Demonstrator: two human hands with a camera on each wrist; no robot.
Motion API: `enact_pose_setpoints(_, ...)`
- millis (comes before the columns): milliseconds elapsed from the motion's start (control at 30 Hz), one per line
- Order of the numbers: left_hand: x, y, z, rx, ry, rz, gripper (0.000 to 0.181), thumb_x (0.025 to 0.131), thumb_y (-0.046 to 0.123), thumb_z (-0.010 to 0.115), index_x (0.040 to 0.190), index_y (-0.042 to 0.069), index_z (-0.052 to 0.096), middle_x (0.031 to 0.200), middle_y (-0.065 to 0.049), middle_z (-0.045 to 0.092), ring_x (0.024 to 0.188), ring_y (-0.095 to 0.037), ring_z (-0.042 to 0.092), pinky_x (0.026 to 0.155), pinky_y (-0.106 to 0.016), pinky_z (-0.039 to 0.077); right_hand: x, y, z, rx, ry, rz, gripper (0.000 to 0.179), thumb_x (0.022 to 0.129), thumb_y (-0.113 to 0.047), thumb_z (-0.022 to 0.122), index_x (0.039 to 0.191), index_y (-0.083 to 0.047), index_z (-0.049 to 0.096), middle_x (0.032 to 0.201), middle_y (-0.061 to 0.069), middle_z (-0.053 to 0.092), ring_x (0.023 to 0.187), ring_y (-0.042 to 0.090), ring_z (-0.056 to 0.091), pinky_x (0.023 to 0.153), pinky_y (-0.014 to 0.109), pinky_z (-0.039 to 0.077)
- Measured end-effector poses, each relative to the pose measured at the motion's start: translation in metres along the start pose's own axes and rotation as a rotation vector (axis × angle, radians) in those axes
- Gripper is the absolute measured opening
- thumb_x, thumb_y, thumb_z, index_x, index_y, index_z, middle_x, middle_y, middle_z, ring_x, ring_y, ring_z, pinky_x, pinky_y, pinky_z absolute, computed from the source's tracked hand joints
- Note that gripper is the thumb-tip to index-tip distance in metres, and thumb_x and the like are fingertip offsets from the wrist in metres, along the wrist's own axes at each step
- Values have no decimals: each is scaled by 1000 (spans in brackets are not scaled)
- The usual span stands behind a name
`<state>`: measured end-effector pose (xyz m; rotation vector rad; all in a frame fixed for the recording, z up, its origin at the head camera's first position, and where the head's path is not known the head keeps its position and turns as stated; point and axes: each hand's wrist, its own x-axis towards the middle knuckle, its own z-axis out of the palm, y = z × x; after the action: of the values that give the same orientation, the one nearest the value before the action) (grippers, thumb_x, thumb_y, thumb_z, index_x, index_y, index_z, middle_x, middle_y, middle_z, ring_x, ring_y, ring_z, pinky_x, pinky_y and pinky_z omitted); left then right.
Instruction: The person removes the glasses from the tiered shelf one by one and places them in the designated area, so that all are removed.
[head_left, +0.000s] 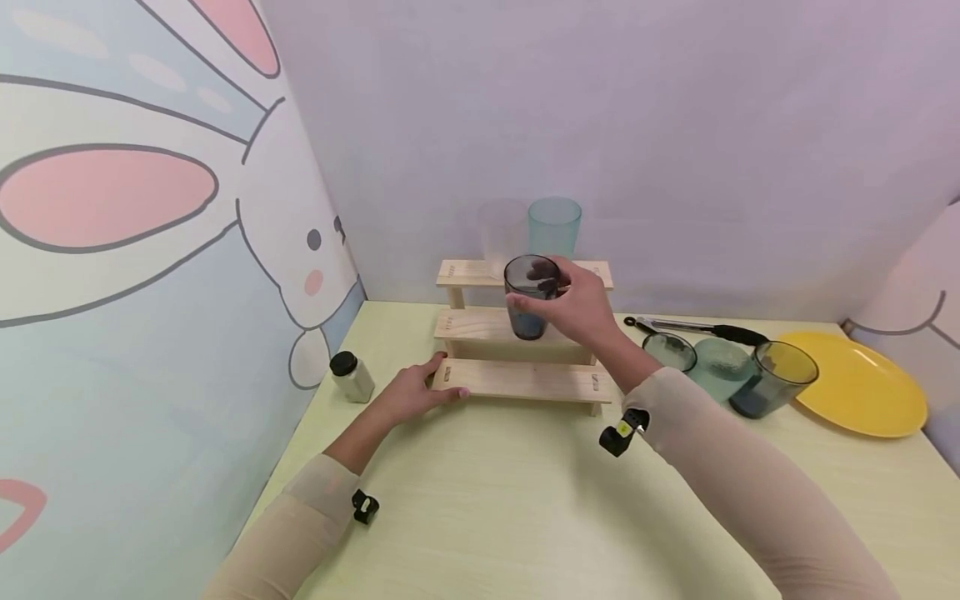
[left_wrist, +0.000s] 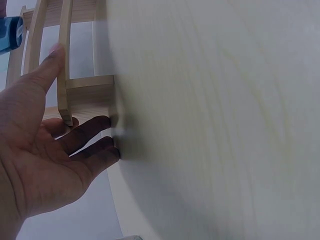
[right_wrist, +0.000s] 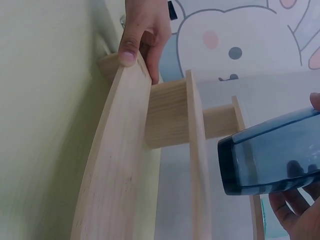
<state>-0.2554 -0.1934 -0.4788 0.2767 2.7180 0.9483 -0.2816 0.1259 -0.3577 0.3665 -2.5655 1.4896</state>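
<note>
A smoky blue-grey drinking glass [head_left: 527,323] is gripped by my right hand [head_left: 583,307], thumb on the near side and fingers round the far side. It is upright over the middle tier of a three-step wooden rack [head_left: 525,379]; in the right wrist view the glass base [right_wrist: 229,165] appears apart from the boards. My left hand [head_left: 411,393] holds the left end of the lowest step, its thumb at the front edge and other fingers behind and below. A clear frosted glass [head_left: 501,233] and a pale teal glass [head_left: 553,223] stand on the top tier.
Right of the rack are a dark glass [head_left: 780,375], a smaller smoky glass [head_left: 670,352], a green glass item [head_left: 720,367], black-handled tongs [head_left: 738,335] and a yellow plate [head_left: 870,383]. A black-capped jar [head_left: 351,377] stands left. Walls border the table at back and left.
</note>
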Motion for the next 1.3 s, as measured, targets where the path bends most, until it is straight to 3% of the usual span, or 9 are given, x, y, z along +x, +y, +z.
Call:
enact_pose_setpoints(133,1,-2,1,1,-4,-2,114,93,71,79,174,6,31,164,-32,52,100,-27,64,75,-34,48,-6,3,-7,-40,-11,9,73,85,-62,92,143,-25,70,141,6,71,123,30,67,101,56,58)
enact_pose_setpoints(367,2,-3,1,8,1,-1,114,93,71,79,174,6,32,166,-31,50,109,-28,63,80,-34,49,-17,10,-17,-40,-37,20,70,85,-60,93,142,-26,71,135,6,73,118,31,67,93,53,59)
enact_pose_setpoints(800,1,-1,0,21,6,9,114,92,72,79,174,6,33,163,-32,53,107,-28,63,81,-35,50,-41,14,-39,-110,-77,27,76,89,-54,92,151,-22,64,140,8,70,123,31,69,99,53,57)
enact_pose_setpoints(1000,-1,2,-1,1,5,6,112,93,68,81,174,7,32,163,-33,53,100,-27,63,73,-33,48,-54,15,-48,-150,-87,23,79,90,-51,92,156,-21,61,145,12,68,129,36,67,102,57,56)
enact_pose_setpoints(1300,-2,1,-1,13,6,11,112,93,68,81,173,6,33,160,-35,55,98,-27,64,75,-33,49,-72,20,-60,-186,-86,5,75,90,-50,93,152,-20,65,135,11,75,120,31,73,95,50,58)
